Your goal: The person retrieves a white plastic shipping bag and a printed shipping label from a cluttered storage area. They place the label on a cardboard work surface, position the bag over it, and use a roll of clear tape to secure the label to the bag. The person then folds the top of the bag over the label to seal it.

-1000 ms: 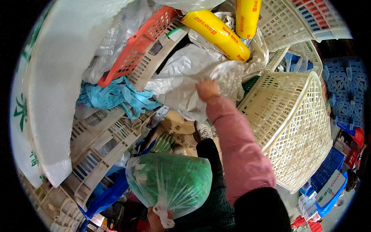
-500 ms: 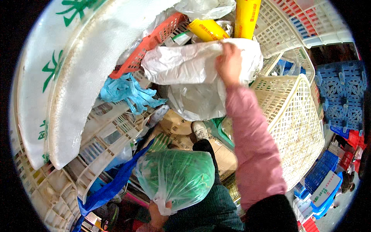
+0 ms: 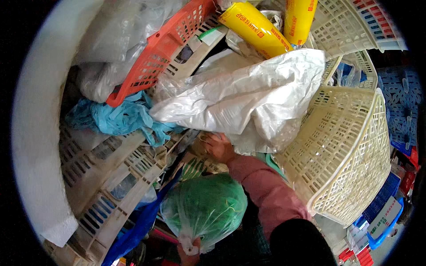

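My left hand (image 3: 190, 253) grips the gathered neck of a clear plastic bag (image 3: 204, 206), which is round and full of something green that looks leafy. Just beyond the bag, my right hand (image 3: 218, 147) reaches down by the lower edge of a crumpled white plastic sheet (image 3: 248, 99). Its fingers look curled, and whatever they may hold is hidden. Below that hand lies a brown cardboard box (image 3: 195, 162) with green print, partly covered by the bag. A bundle of light blue plastic bags (image 3: 120, 115) rests left of the white sheet.
Two yellow rolls (image 3: 255, 29) lie at the back. An orange-red basket (image 3: 155, 55) stands at the upper left, and a cream slotted basket (image 3: 350, 150) on the right. A thick white foam piece (image 3: 37, 124) fills the left edge, beside a dirty cream crate (image 3: 111, 170).
My right hand has let go of the white sheet and moved down and left toward the cardboard box. The sheet now lies spread lower. My left hand still holds the bag.
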`<state>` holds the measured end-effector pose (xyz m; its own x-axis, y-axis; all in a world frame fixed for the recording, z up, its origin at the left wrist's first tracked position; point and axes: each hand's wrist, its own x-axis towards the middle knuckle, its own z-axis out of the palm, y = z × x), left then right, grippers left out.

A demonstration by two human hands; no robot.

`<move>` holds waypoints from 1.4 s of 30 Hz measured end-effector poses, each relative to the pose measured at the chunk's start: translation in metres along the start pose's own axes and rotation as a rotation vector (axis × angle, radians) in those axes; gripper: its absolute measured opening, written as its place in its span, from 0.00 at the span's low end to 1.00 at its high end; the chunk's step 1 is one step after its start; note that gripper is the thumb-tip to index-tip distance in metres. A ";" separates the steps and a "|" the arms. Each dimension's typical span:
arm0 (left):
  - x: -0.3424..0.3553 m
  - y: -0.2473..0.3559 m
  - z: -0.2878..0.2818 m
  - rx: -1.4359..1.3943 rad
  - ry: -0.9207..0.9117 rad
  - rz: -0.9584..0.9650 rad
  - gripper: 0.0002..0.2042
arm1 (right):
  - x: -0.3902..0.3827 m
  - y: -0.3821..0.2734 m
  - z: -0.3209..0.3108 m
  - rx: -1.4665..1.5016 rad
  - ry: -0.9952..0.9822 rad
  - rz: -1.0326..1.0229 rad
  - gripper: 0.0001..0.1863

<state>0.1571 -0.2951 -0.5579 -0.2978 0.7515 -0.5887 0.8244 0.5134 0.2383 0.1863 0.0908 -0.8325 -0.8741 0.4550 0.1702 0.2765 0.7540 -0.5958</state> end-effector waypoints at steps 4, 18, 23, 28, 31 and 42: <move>0.015 -0.012 -0.011 -0.052 0.096 0.039 0.19 | -0.017 0.030 0.025 0.087 0.203 0.375 0.19; 0.022 -0.022 -0.008 -0.004 0.161 0.004 0.21 | -0.023 0.102 -0.022 0.377 0.038 0.816 0.19; 0.038 -0.012 -0.007 -0.503 0.195 -0.168 0.22 | -0.038 0.079 -0.014 0.344 0.186 0.814 0.19; 0.030 -0.024 0.012 -0.232 0.136 -0.065 0.23 | -0.048 0.078 -0.016 0.438 0.166 0.886 0.19; 0.029 -0.033 0.019 -0.123 0.134 -0.001 0.24 | -0.050 0.099 -0.034 0.548 0.069 0.935 0.20; 0.014 -0.038 0.043 -0.385 0.123 -0.035 0.27 | -0.040 0.133 -0.039 0.706 -0.027 0.988 0.20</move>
<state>0.1421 -0.3224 -0.6081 -0.3970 0.7632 -0.5099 0.5796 0.6392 0.5055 0.2737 0.1909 -0.8879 -0.4202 0.6713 -0.6106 0.5572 -0.3402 -0.7575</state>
